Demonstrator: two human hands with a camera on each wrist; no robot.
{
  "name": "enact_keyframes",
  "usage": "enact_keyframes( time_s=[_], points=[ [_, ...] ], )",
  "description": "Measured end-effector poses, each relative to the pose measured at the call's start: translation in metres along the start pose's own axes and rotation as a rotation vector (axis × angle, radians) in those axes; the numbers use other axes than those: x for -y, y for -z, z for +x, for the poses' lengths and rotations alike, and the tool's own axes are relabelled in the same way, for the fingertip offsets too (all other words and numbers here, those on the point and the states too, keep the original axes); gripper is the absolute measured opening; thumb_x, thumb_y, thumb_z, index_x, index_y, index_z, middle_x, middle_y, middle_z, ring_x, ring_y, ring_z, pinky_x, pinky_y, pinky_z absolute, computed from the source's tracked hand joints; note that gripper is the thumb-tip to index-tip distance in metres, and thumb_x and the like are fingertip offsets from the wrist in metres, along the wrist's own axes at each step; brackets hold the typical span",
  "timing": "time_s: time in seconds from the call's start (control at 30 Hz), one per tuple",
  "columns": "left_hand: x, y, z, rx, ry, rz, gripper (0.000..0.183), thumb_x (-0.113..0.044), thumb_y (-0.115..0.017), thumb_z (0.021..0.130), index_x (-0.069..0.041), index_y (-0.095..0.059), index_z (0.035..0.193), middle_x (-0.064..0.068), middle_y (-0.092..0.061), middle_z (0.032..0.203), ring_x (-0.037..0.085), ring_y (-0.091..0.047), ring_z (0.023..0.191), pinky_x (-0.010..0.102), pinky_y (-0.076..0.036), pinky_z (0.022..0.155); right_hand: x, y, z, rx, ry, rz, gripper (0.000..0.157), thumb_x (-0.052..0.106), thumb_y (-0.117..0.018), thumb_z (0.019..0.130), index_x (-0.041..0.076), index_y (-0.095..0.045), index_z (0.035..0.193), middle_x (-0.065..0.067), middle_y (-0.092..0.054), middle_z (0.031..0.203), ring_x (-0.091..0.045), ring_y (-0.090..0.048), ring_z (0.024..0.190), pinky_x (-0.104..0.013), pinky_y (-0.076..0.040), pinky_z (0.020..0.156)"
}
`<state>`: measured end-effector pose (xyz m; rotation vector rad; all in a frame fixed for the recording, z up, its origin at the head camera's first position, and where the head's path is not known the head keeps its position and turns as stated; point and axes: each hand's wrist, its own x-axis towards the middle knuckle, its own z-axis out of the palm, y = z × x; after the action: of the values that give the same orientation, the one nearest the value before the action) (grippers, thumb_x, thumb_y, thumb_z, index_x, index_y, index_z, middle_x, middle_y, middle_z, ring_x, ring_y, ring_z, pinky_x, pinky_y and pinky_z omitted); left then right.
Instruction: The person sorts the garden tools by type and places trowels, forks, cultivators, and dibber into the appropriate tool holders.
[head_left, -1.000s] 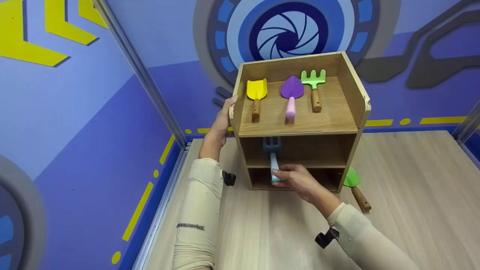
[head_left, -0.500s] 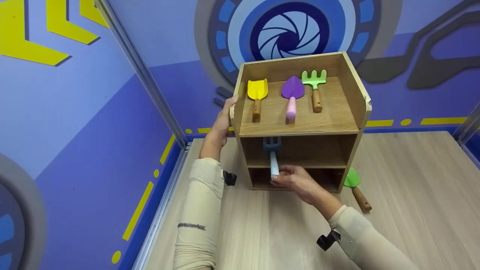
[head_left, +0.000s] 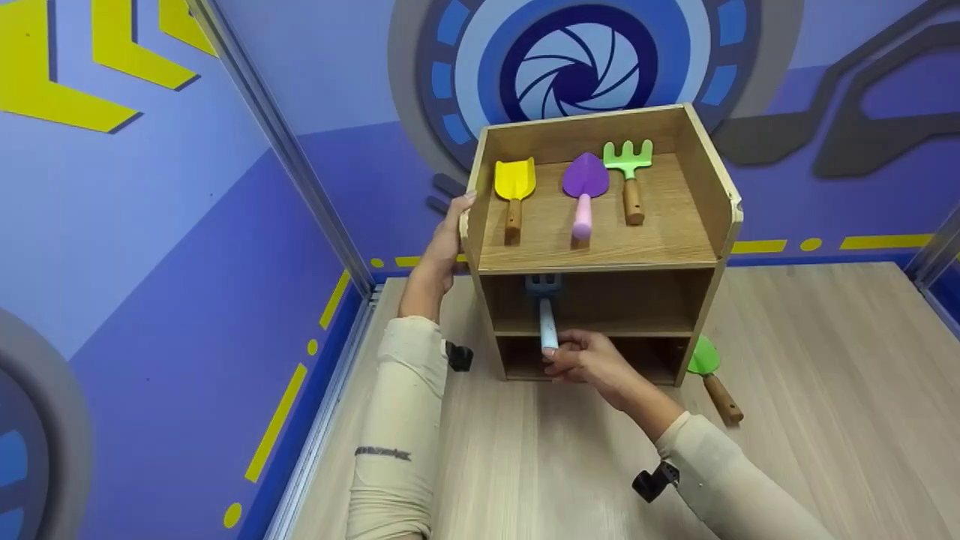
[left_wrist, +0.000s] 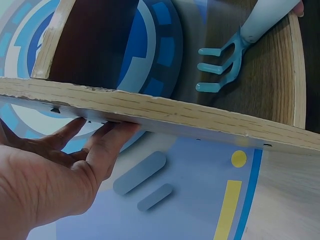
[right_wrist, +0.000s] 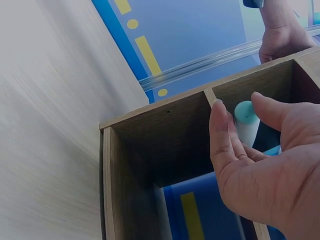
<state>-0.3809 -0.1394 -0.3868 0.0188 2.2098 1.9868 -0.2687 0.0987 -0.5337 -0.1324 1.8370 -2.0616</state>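
My right hand [head_left: 596, 365] holds a blue toy hand fork [head_left: 548, 324] by the end of its pale handle. The tines reach into the middle compartment of a small wooden shelf unit [head_left: 600, 267], and the handle juts past the shelf's front edge. In the right wrist view, thumb and fingers stand on either side of the handle's teal end [right_wrist: 245, 112]. Three blue tines [left_wrist: 220, 70] show inside the compartment in the left wrist view. My left hand [head_left: 441, 244] presses its fingertips against the unit's outer left side.
On the top shelf lie a yellow shovel [head_left: 514, 180], a purple trowel [head_left: 585, 176] with a pink handle and a green rake [head_left: 628, 159]. A green trowel [head_left: 718, 386] lies on the floor by the unit's right side. Patterned walls stand behind and to the left.
The blue fork has slid slightly deeper into the middle compartment, and my right fingers have shifted toward the end of its handle. My left hand keeps its place.
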Motion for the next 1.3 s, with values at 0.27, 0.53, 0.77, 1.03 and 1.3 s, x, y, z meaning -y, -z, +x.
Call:
enact_keyframes(
  time_s=[0.27,0.53,0.77,1.03,1.3],
  points=[
    [-0.001,-0.001,0.0,-0.003,0.009,-0.003,0.092,-0.079,-0.05,0.086,-0.024,-0.047,0.16,0.012,-0.055,0.149,0.029,-0.056,0.132,0.051,-0.045,0.111,0.001,0.001,0.001,-0.025,-0.011,-0.053,0.054,0.02,-0.07,0.103,-0.012,-0.051,0.142,-0.013,-0.076,0.108,-0.016,-0.075,0.089,-0.036,-0.065,0.083],
    [-0.001,0.001,0.0,-0.014,0.01,0.002,0.093,-0.08,-0.05,0.087,-0.025,-0.044,0.162,0.011,-0.051,0.157,0.03,-0.052,0.14,0.056,-0.042,0.117,0.002,-0.003,0.007,-0.084,-0.053,-0.078,0.049,0.027,-0.073,0.101,-0.007,-0.059,0.135,-0.012,-0.076,0.104,-0.018,-0.076,0.089,-0.032,-0.064,0.078],
    [0.0,0.002,0.001,-0.014,0.008,0.006,0.095,-0.08,-0.05,0.087,-0.024,-0.043,0.163,0.012,-0.051,0.156,0.031,-0.053,0.139,0.057,-0.044,0.116,-0.001,-0.002,0.012,-0.102,-0.075,-0.077,0.048,0.031,-0.076,0.099,-0.005,-0.065,0.127,-0.01,-0.077,0.098,-0.017,-0.075,0.083,-0.034,-0.065,0.078],
    [0.0,0.001,-0.001,-0.017,0.003,0.008,0.09,-0.08,-0.047,0.089,-0.026,-0.045,0.161,0.013,-0.052,0.152,0.03,-0.055,0.134,0.055,-0.048,0.11,-0.004,-0.006,0.015,-0.094,-0.082,-0.017,0.045,0.03,-0.079,0.097,-0.003,-0.067,0.124,-0.004,-0.078,0.091,-0.014,-0.075,0.08,-0.031,-0.064,0.075],
    [0.0,-0.002,-0.002,-0.006,-0.005,0.025,0.09,-0.08,-0.046,0.09,-0.025,-0.045,0.161,0.012,-0.053,0.152,0.03,-0.055,0.135,0.054,-0.047,0.11,-0.003,-0.011,0.02,-0.148,-0.073,0.017,0.037,0.029,-0.076,0.099,-0.003,-0.072,0.118,-0.001,-0.077,0.082,-0.012,-0.074,0.074,-0.028,-0.063,0.07]
  ],
)
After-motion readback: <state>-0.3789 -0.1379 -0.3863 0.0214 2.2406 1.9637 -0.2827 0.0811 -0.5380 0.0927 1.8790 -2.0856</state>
